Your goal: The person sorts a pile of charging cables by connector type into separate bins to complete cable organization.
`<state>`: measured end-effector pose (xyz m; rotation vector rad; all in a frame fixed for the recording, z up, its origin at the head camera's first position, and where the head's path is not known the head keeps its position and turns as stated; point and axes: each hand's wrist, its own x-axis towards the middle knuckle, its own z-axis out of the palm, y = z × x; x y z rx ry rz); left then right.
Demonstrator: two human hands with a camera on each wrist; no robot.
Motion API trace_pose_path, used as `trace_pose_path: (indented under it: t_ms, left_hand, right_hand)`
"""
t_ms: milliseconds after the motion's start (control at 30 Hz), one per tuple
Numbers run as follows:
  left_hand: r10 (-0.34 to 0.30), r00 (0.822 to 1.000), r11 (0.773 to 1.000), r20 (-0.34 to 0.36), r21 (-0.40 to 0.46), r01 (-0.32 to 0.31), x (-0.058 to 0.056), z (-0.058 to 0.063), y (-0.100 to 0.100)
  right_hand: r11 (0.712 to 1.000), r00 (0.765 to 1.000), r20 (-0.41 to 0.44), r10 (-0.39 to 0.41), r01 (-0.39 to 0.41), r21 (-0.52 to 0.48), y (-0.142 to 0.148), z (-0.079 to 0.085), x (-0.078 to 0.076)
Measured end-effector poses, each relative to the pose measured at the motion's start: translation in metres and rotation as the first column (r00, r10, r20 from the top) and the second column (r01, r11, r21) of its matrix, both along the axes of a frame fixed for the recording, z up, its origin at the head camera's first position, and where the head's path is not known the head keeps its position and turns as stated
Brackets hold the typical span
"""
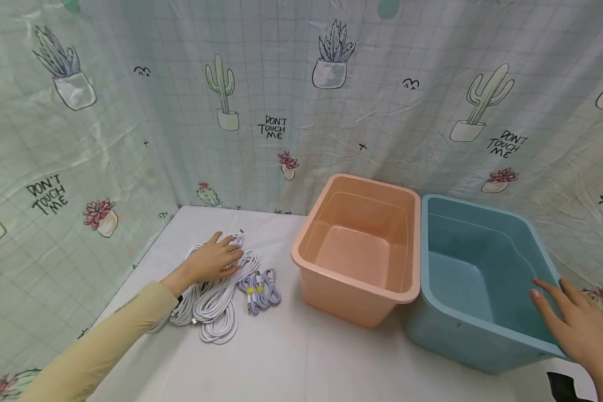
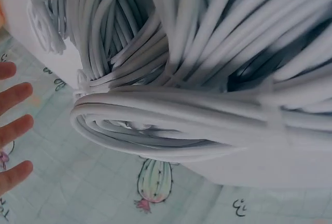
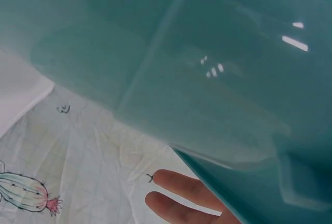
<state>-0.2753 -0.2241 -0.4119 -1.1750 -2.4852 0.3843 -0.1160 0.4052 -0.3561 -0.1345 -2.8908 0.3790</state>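
Observation:
My left hand point(image 1: 212, 260) reaches over a pile of white coiled cables point(image 1: 216, 301) at the left of the table, its fingers spread and fairly straight. In the left wrist view the thick white coils point(image 2: 155, 105) fill most of the picture, and the fingertips point(image 2: 18, 125) show at the left edge, apart from them. Beside the pile lie several small lilac cables point(image 1: 261, 290), some bound with yellow ties. On the right, my right hand point(image 1: 578, 321) rests at the right rim of the blue bin point(image 1: 482, 329). Two straight fingers point(image 3: 187, 190) show outside its wall.
A peach-coloured bin point(image 1: 352, 290) stands against the blue one, left of it. Both bins show bare floors. A curtain with cactus drawings point(image 1: 276, 84) hangs behind and at the sides of the white table point(image 1: 261, 368). A black object point(image 1: 563, 385) lies at the front right.

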Motion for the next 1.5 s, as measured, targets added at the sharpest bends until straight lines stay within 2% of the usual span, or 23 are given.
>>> trace_pose_path:
  t_ms: [200, 400, 633, 767, 900, 1067, 1167, 1500]
  left_hand:
    - [-0.055, 0.998, 0.996, 0.043, -0.074, 0.058, -0.016, -0.001, 0.008]
    - [-0.115, 0.989, 0.981, 0.098, -0.146, 0.129, -0.03, -0.004, 0.017]
    - [-0.103, 0.984, 0.971, 0.143, -0.202, 0.131, -0.036, -0.007, 0.026]
    - [-0.132, 0.983, 0.964, 0.125, -0.214, 0.157, -0.036, -0.011, 0.03]
    - [-0.164, 0.984, 0.962, 0.072, -0.207, 0.176, -0.037, -0.015, 0.032]
    - [-0.135, 0.989, 0.971, 0.066, -0.191, 0.145, -0.038, -0.016, 0.032]
    - [-0.109, 0.991, 0.975, 0.081, -0.186, 0.122, -0.038, -0.016, 0.032]
    - [-0.081, 0.985, 0.979, 0.152, -0.174, 0.107, -0.042, -0.019, 0.032]
  right_hand:
    - [1.0, 1.0, -0.003, 0.006, -0.006, 0.0, 0.002, 0.0, -0.001]
    - [1.0, 1.0, -0.008, 0.002, -0.002, 0.006, 0.004, -0.001, -0.002]
    - [1.0, 1.0, -0.001, -0.015, 0.015, 0.003, 0.003, -0.002, -0.003]
    - [1.0, 1.0, 0.0, -0.008, 0.008, 0.0, 0.003, -0.001, -0.002]
    - [1.0, 1.0, -0.004, 0.001, -0.001, -0.002, 0.003, -0.002, -0.001]
    - [1.0, 1.0, 0.001, 0.004, -0.004, -0.002, 0.002, -0.001, -0.002]
    - [1.0, 1.0, 0.008, -0.001, 0.001, -0.003, 0.002, 0.0, -0.002]
    - [1.0, 1.0, -0.001, 0.016, -0.016, -0.023, 0.002, 0.0, -0.001]
